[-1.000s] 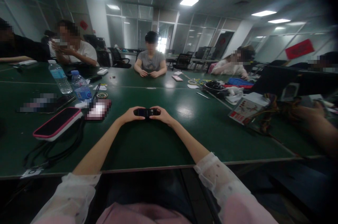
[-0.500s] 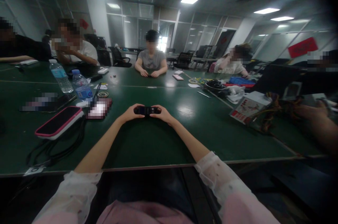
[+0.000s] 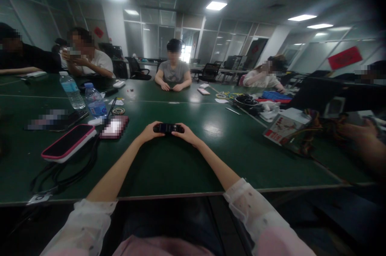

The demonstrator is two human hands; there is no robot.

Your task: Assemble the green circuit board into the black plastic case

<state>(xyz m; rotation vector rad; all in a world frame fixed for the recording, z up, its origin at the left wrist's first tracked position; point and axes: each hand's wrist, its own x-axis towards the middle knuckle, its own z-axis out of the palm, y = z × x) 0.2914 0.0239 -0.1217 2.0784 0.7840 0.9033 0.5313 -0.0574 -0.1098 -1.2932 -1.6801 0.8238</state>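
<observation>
A small black device [image 3: 167, 128] with a dark, glossy face lies crosswise between my hands over the green table [image 3: 177, 167]. My left hand [image 3: 152, 131] is closed round its left end, thumb along the near side. Its right end is gripped by my right hand [image 3: 184, 133], with the thumb on the front. The fingers behind the device are partly hidden. Both forearms reach forward across the table's near edge.
To the left are two water bottles [image 3: 73, 93] [image 3: 95, 103], a pink-rimmed phone-like device [image 3: 69, 141], a pink phone [image 3: 113, 127] and black cables. At right stand a boxy metal unit [image 3: 285, 127] with wires and a person's hand [image 3: 362, 131]. Several people sit around.
The whole view has shifted slightly, so the table and people appear a little lower. My left thumb has moved slightly on the device; both hands still hold it.
</observation>
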